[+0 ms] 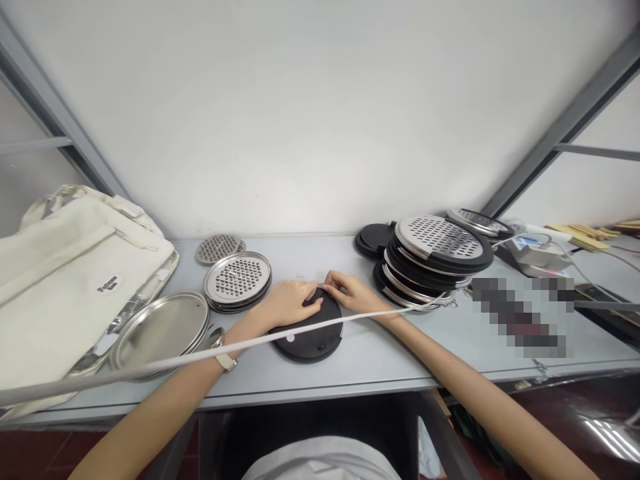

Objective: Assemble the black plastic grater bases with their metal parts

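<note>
A flat, round black disc (311,343) lies on the table in front of me, with a small white spot and a short notch at its near rim. My left hand (287,303) grips its far left part, thumb across the top. At the far edge of the disc, my right hand (349,292) has its fingers pinched together on the rim; whether a smaller piece sits between them is hidden. Left of the disc stands a short stack of round perforated metal grater plates (237,279) with black rims. Plain round metal plates (163,330) are stacked nearer the left edge.
A tall stack of black and metal discs (435,257) stands to the right, a black disc (374,239) behind it. Loose grater plates (219,249) lie near the wall. A cream bag (65,280) fills the left. A white cable (320,325) crosses the view above my wrists.
</note>
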The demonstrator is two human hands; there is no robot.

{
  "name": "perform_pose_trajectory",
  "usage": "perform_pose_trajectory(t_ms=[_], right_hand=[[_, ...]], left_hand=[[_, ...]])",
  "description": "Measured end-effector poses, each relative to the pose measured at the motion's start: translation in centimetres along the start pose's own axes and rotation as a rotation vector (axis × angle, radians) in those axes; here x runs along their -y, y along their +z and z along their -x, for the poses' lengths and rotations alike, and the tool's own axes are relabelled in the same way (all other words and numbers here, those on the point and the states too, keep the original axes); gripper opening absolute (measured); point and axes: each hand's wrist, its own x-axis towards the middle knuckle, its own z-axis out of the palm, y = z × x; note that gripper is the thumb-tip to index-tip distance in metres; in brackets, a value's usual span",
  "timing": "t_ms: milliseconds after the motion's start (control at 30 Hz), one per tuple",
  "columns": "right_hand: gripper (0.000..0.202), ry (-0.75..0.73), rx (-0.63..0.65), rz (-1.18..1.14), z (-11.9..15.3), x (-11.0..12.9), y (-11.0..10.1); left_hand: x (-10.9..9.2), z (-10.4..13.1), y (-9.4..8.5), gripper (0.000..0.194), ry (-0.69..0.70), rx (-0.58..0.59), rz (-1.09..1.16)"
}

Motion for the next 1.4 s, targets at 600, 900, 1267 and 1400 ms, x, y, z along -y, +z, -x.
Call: perform_pose_trajectory(t_ms=[600,900,1267,1400], right_hand=[[0.025,-0.051,-0.022,0.169,0.1,0.7,-0.3],[0.027,-0.078,0.039,0.246,0.3,1.4,-0.7],[0.025,-0.087,0.061,0.271,0.4,1.3,-0.7],[0.018,-0.065,0.014,0.264,0.5,1.4,-0.5]], left_hand=[[0.0,0.3,0.5,0.025,0.002,-0.056,0.002],[0.3,0.2,0.7,0.026,0.021,-0.043,0.059],[0.4,0.2,0.7,0.02,0.077,-0.061,0.109],[0.4,0.2,0.6,0.021,0.086,-0.076,0.112]])
